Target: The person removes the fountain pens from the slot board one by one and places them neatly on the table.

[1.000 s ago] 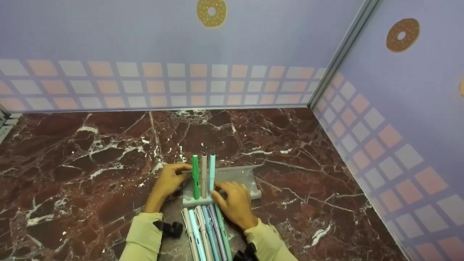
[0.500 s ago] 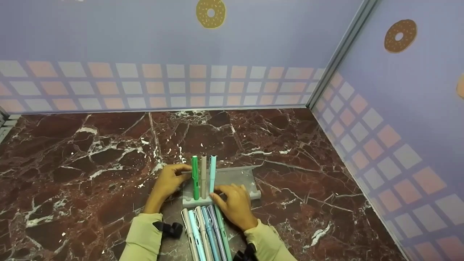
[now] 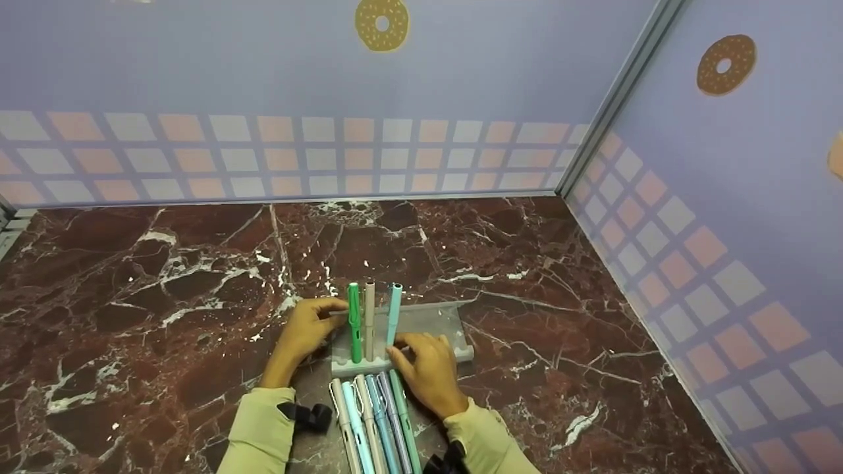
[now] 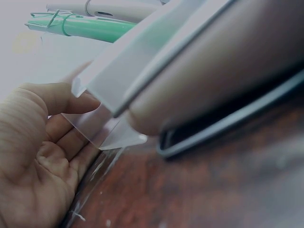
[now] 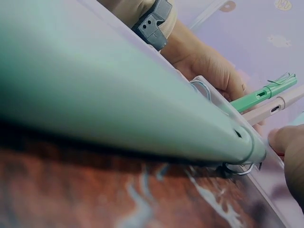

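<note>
A clear pen stand [image 3: 435, 329] sits on the table with a green pen [image 3: 355, 322] and a beige pen [image 3: 369, 322] standing in it. My left hand [image 3: 309, 332] holds the stand's left end; in the left wrist view, the thumb [image 4: 71, 98] lies against its clear edge with the fingers behind. With my right hand [image 3: 428, 368] I pinch a light blue pen [image 3: 394, 309] near its lower end. That pen leans slightly right, beside the beige one. Its lower tip is hidden by my fingers.
Several capped pens, among them a grey-green pen [image 3: 404, 421] and a pale blue pen [image 3: 355, 421], lie side by side in front of the stand, between my forearms. Patterned walls [image 3: 461, 79] bound the marbled table [image 3: 197, 316] at the back and right.
The light blue pen has shifted right, away from the beige pen, and now tilts right. My right hand has moved slightly right with it. The left hand stays on the stand.
</note>
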The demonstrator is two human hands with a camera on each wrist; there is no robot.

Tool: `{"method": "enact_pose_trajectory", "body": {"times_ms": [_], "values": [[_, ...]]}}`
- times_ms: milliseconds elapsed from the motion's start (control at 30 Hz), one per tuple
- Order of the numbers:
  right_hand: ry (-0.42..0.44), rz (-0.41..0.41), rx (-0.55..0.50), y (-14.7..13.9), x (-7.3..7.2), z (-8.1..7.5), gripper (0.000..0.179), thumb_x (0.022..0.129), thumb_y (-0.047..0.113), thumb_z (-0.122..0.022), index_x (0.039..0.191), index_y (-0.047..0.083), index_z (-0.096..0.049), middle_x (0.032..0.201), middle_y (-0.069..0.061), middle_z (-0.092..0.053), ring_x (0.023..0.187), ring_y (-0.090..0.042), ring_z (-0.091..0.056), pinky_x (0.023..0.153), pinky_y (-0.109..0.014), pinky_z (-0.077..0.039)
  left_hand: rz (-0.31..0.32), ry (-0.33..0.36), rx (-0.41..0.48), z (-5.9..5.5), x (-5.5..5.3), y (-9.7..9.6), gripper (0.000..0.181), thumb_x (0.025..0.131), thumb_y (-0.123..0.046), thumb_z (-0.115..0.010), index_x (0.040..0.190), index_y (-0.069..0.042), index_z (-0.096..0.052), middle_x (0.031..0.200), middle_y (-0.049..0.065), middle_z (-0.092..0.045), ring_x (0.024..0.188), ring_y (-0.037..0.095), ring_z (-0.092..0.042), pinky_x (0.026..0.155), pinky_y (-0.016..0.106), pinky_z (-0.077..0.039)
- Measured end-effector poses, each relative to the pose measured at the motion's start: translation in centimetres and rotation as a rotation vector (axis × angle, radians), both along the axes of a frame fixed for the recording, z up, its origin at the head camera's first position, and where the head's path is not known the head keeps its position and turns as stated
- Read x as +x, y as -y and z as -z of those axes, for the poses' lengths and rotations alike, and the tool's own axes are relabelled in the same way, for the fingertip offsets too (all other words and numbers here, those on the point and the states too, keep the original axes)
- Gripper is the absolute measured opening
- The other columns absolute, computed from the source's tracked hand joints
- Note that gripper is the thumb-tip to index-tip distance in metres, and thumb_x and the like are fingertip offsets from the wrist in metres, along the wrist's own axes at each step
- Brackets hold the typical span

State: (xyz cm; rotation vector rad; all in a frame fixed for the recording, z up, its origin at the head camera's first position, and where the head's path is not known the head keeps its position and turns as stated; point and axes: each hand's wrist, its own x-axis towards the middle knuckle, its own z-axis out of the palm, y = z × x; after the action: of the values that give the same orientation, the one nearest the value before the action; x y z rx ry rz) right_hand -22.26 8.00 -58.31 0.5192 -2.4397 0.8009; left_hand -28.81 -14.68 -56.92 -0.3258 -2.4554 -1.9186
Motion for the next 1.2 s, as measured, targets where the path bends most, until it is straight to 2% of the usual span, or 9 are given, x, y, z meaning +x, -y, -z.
{"method": "enact_pose_trajectory", "body": {"times_ms": [167,267,533,667,767,867,1067,1200], "values": [[-0.094,-0.004,-0.055,-0.5,-0.3,0.2,0.013,0.086,0.020,-0.077,0.095,0.012,-0.072,0.086,0.002,-0.074,0.074,-0.013,-0.066,0.070,-0.030,-0.041,-0.009,-0.010,-0.027,0.2,-0.1,-0.1,0.014,0.087,0.006,-0.070,0.098,0.001,-0.076,0.098,0.015,-0.076,0.080,0.012,-0.065,0.073,0.022,-0.052],[-0.121,0.005,-0.079,-1.1,-0.4,0.3,0.013,0.085,0.017,-0.078,0.095,0.010,-0.072,0.084,0.001,-0.073,0.074,-0.014,-0.066,0.071,-0.031,-0.043,-0.007,-0.019,-0.037,0.2,-0.1,-0.2,0.014,0.086,0.006,-0.070,0.098,0.001,-0.076,0.099,0.015,-0.076,0.083,0.013,-0.066,0.076,0.022,-0.053],[-0.051,0.055,-0.128,-4.4,-0.6,0.2,0.011,0.087,0.014,-0.076,0.096,0.012,-0.071,0.081,0.006,-0.073,0.074,-0.013,-0.064,0.077,-0.035,-0.042,0.024,-0.043,-0.021,0.0,-0.3,-0.4,0.014,0.086,0.006,-0.071,0.098,0.002,-0.076,0.100,0.017,-0.076,0.082,0.013,-0.066,0.073,0.022,-0.052],[-0.090,0.087,-0.119,-7.0,-0.8,0.4,0.010,0.086,0.012,-0.077,0.094,0.011,-0.071,0.080,0.005,-0.073,0.072,-0.014,-0.064,0.075,-0.035,-0.041,0.022,-0.027,-0.026,0.0,-0.3,-0.3,0.014,0.086,0.006,-0.070,0.099,0.001,-0.076,0.100,0.016,-0.076,0.079,0.011,-0.064,0.070,0.022,-0.052],[-0.131,0.148,-0.121,-9.0,-0.9,0.6,0.009,0.084,0.010,-0.078,0.090,0.011,-0.072,0.078,0.003,-0.072,0.070,-0.017,-0.063,0.071,-0.036,-0.040,0.022,-0.024,-0.035,0.1,-0.3,-0.2,0.014,0.087,0.005,-0.070,0.099,0.001,-0.076,0.100,0.017,-0.075,0.079,0.010,-0.064,0.069,0.022,-0.052],[-0.134,0.212,-0.131,-10.4,-1.0,0.7,0.008,0.083,0.010,-0.078,0.087,0.011,-0.071,0.076,0.000,-0.071,0.068,-0.018,-0.062,0.070,-0.037,-0.041,0.015,-0.027,-0.040,0.0,-0.2,-0.1,0.013,0.087,0.005,-0.070,0.099,0.002,-0.075,0.100,0.017,-0.075,0.079,0.011,-0.065,0.070,0.022,-0.053],[-0.077,0.233,-0.137,-11.1,-1.1,0.6,0.006,0.086,0.013,-0.077,0.086,0.010,-0.071,0.076,-0.001,-0.070,0.067,-0.017,-0.062,0.070,-0.038,-0.043,0.005,-0.009,-0.053,0.0,-0.1,0.2,0.014,0.087,0.004,-0.070,0.099,0.000,-0.076,0.101,0.015,-0.076,0.083,0.014,-0.066,0.074,0.022,-0.053],[-0.071,0.244,-0.144,-11.2,-0.9,0.6,0.007,0.086,0.011,-0.077,0.087,0.009,-0.070,0.077,-0.002,-0.071,0.067,-0.018,-0.063,0.070,-0.039,-0.043,0.001,-0.015,-0.050,0.1,0.0,0.1,0.014,0.087,0.004,-0.071,0.100,0.001,-0.075,0.102,0.016,-0.075,0.086,0.014,-0.067,0.077,0.022,-0.053]]}}
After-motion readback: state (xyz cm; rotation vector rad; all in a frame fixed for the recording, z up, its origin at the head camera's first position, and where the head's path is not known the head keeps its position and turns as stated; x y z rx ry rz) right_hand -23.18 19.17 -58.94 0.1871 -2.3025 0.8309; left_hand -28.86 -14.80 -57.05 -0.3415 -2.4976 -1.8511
